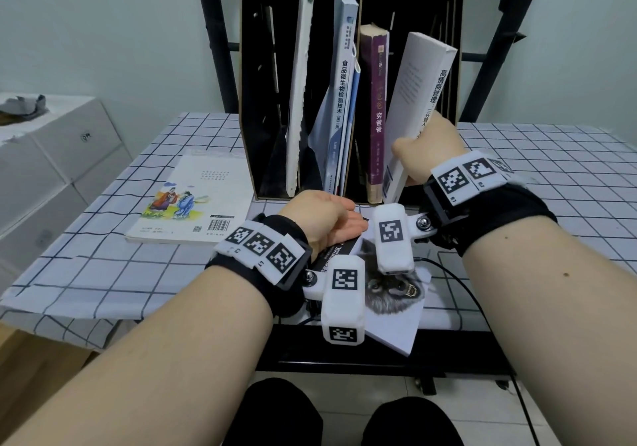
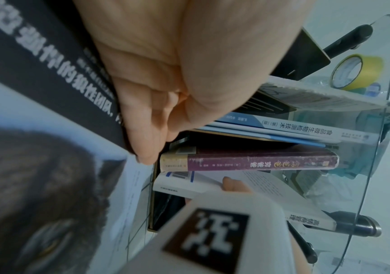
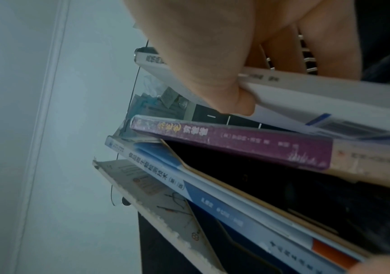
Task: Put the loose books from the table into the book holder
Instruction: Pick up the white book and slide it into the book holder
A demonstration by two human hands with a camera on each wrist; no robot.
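Pale floor tiles and the person's dark-trousered knees lie nearest, below a table draped in a white cloth with a black grid; a plain whitish wall stands behind it.

At the near table edge, under both wrists, lies a white-and-black paperback with a wolf's face on its cover. The left hand rests on this book's black band of white Chinese print; in the left wrist view its fingers curl over the book's far edge, gripping it. Left of that hand a white paperback with two painted robed figures and a barcode lies flat on the cloth.

Just beyond the left hand stands the black slotted book holder with pale wooden edges. The right hand is closed on a thick white book, thumb on its cover and fingers behind; the book tilts right in the holder's right part, its spine reading 高情商管理. Just left of that hand stands a purple book marked 穷爸爸, then a blue-and-white textbook reading 食品微生物检测技术, then a ragged-edged white book.

White boxes sit far left of the hands.
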